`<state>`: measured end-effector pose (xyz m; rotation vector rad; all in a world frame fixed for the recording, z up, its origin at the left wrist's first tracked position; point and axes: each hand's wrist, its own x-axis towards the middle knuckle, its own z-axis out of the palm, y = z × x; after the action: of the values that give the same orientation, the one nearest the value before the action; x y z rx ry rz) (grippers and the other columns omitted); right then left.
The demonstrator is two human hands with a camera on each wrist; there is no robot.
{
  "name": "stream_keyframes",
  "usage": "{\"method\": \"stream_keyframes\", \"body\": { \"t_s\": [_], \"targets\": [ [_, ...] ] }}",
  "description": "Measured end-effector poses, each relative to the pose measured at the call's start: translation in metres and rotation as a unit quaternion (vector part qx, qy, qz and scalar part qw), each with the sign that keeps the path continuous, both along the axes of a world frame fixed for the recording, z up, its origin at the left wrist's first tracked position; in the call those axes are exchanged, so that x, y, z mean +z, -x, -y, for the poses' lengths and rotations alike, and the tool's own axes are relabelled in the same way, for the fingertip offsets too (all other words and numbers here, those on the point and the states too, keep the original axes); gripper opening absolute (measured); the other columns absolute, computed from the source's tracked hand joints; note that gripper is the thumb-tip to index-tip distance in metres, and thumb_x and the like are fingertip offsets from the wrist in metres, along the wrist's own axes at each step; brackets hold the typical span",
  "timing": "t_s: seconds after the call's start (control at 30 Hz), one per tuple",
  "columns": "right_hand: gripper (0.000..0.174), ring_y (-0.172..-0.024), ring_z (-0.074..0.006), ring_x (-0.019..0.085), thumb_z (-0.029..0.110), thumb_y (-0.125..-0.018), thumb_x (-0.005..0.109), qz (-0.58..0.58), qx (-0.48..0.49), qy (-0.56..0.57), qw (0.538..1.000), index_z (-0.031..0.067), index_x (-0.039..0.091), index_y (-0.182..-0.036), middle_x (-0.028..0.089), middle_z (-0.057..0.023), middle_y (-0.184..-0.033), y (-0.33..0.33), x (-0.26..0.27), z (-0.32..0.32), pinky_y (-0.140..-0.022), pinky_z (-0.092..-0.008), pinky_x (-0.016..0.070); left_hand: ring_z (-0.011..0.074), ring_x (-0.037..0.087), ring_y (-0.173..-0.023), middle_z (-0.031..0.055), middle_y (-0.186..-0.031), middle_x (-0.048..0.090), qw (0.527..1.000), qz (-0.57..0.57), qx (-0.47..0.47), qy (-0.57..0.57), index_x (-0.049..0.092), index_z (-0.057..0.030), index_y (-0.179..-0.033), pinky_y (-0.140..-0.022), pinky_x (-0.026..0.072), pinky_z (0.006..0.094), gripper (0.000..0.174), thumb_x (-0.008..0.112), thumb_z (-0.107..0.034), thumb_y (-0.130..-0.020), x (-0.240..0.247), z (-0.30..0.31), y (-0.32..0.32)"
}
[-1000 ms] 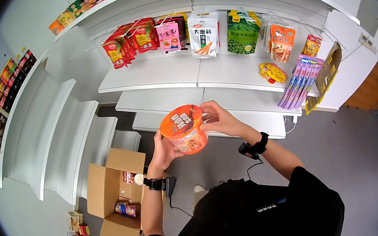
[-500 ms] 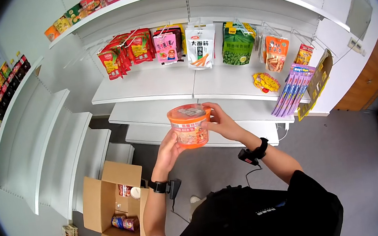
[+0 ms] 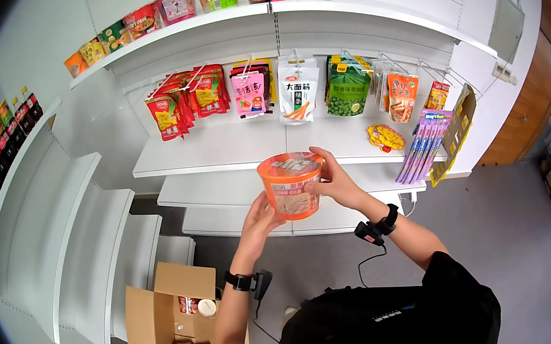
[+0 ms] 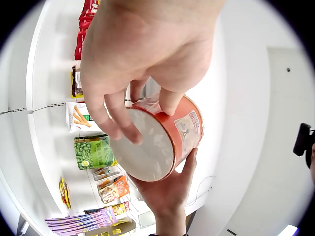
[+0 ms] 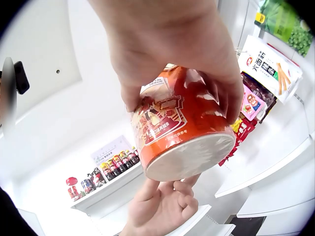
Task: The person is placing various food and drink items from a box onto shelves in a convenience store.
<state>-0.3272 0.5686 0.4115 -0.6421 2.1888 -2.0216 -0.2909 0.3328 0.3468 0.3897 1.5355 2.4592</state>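
An orange instant noodle tub with a clear-wrapped printed lid is held up in front of the body, lid upward. My right hand grips its right side near the rim, thumb on the front wall and fingers round the back. Low on the left side, my left hand holds the tub at its lower edge. The left wrist view shows that hand's thumb on the side wall and its fingertips over the pale base. In the right wrist view the printed wall faces the camera, with the left hand beneath.
Several noodle tubs line the upper shelf ahead. Snack bags hang over the shelf below, with purple packs at its right end. An open cardboard box holding packages stands at lower left. Bottles top the left rack.
The tub moves right and tips so its lid now points up rather than toward me. Both hands move along with it, and the view rises to show more of the upper shelf.
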Motion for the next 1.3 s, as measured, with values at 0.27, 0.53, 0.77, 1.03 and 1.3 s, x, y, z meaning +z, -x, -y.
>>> {"method": "stream_keyframes", "body": {
  "t_s": [0.27,0.53,0.77,1.03,1.3],
  "targets": [
    [0.091,-0.122,-0.0211,0.045,0.019,-0.078,0.075,-0.057,-0.038,0.030,0.997,0.0073,0.016,-0.145,0.042,-0.0122,-0.136,0.002,0.048,-0.015,-0.098,-0.0371,0.0405,0.0189,0.058,-0.094,0.0118,-0.142,0.040,0.999,0.009,0.016,0.032,0.030,-0.0040,-0.142,-0.085,0.0466,0.0336,0.049,0.045,-0.024,-0.099,-0.006,0.026,-0.001],
    [0.096,-0.123,-0.0233,0.045,0.024,-0.077,0.077,-0.158,-0.084,0.027,0.983,0.0014,0.013,-0.144,0.040,-0.0169,-0.138,0.032,0.119,-0.069,-0.102,-0.0372,0.0377,0.0184,0.058,-0.094,0.0121,-0.138,0.044,0.997,0.011,0.058,0.046,0.035,-0.0033,-0.139,-0.084,0.0465,0.0330,0.049,0.046,-0.027,-0.098,0.000,0.019,0.008],
    [0.094,-0.116,-0.0234,0.050,0.022,-0.077,0.076,-0.230,-0.136,0.043,0.963,-0.0012,0.014,-0.144,0.045,-0.0175,-0.131,0.080,0.187,-0.119,-0.098,-0.0358,0.0420,0.0176,0.060,-0.093,0.0102,-0.132,0.049,0.996,0.016,0.080,0.036,0.041,-0.0024,-0.134,-0.084,0.0482,0.0319,0.044,0.048,-0.027,-0.098,-0.003,-0.012,0.022],
    [0.092,-0.111,-0.0254,0.054,0.037,-0.079,0.074,-0.304,-0.241,-0.010,0.922,0.0025,0.019,-0.144,0.052,-0.0215,-0.122,0.157,0.262,-0.176,-0.092,-0.0370,0.0464,0.0169,0.060,-0.089,0.0121,-0.124,0.055,0.992,0.015,0.126,0.027,0.048,-0.0002,-0.127,-0.080,0.0496,0.0305,0.039,0.050,-0.025,-0.097,-0.008,-0.052,0.038],
    [0.103,-0.105,-0.0280,0.057,0.047,-0.073,0.075,-0.311,-0.259,-0.012,0.914,-0.0002,0.017,-0.144,0.047,-0.0255,-0.119,0.206,0.309,-0.199,-0.088,-0.0372,0.0497,0.0163,0.061,-0.087,0.0120,-0.116,0.059,0.984,0.024,0.177,0.004,0.052,0.0012,-0.121,-0.077,0.0504,0.0292,0.035,0.051,-0.024,-0.097,-0.022,-0.079,0.044]
  ]
}}
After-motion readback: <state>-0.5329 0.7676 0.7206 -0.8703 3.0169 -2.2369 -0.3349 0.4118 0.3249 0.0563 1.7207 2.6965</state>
